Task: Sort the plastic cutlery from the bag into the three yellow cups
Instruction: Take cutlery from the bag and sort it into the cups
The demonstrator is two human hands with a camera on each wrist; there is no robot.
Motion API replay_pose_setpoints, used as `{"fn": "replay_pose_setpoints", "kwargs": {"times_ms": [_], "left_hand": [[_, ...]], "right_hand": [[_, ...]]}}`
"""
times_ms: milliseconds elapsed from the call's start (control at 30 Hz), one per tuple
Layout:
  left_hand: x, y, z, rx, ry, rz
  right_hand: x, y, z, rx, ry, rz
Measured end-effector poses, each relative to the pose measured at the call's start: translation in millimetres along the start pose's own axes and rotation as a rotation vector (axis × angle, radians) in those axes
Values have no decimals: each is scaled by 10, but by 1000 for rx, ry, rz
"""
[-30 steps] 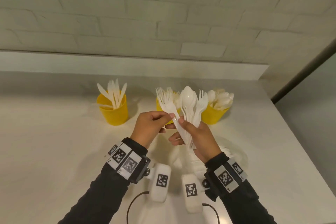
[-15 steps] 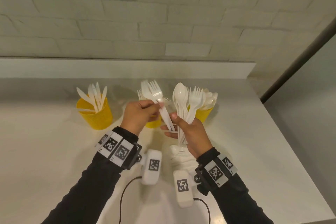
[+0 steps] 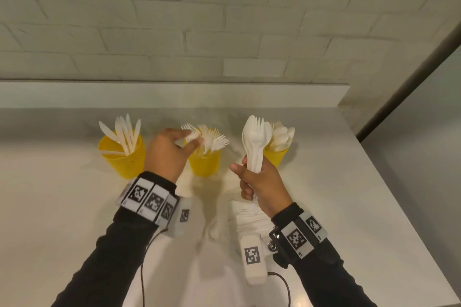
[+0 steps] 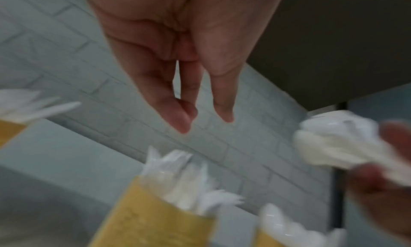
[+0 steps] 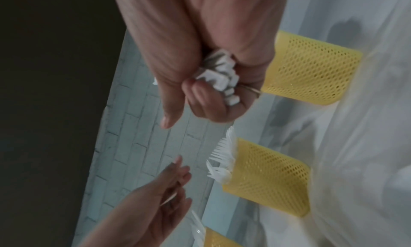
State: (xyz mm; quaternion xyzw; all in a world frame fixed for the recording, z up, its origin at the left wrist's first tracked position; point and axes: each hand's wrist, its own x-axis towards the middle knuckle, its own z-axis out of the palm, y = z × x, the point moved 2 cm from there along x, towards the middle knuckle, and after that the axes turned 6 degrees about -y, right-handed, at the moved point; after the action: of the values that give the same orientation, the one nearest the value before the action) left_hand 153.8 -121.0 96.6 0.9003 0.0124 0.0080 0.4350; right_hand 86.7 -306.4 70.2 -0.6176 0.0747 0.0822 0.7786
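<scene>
Three yellow mesh cups stand in a row: the left cup [image 3: 122, 157] holds knives, the middle cup [image 3: 204, 163] forks, the right cup [image 3: 277, 156] spoons. My left hand [image 3: 192, 141] hovers at the fork heads over the middle cup [image 4: 151, 215]; the left wrist view shows its fingers [image 4: 184, 126] straight and empty. My right hand [image 3: 252, 177] grips a bundle of white spoons and forks [image 3: 257, 137] upright by the handles, in front of the spoon cup. The handle ends [image 5: 220, 75] stick out of its fist [image 5: 206, 101].
A clear plastic bag [image 3: 247, 217] lies crumpled on the white counter [image 3: 62, 207] under my right wrist. A raised ledge and brick wall [image 3: 224, 32] run behind the cups. The counter's right edge [image 3: 399, 207] falls off beside the spoon cup.
My left hand carried the forks it pinched away from the bundle to the middle cup and let them go; its fingers are now straight. The right hand kept its bundle.
</scene>
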Motion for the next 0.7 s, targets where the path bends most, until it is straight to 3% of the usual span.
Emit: {"fn": "replay_pose_setpoints", "kwargs": {"times_ms": [67, 167, 333, 500, 700], "left_hand": [[-218, 158, 126, -140, -157, 87], [-407, 329, 322, -376, -394, 52], [-460, 319, 364, -503, -379, 55], [-513, 339, 409, -581, -277, 40], [-505, 355, 476, -720, -388, -23]], "right_hand": [[-21, -16, 43, 59, -99, 15], [-67, -29, 140, 152, -252, 64], [-76, -24, 127, 125, -246, 66], [-130, -62, 124, 59, -172, 4], [-171, -96, 48, 10, -100, -95]]}}
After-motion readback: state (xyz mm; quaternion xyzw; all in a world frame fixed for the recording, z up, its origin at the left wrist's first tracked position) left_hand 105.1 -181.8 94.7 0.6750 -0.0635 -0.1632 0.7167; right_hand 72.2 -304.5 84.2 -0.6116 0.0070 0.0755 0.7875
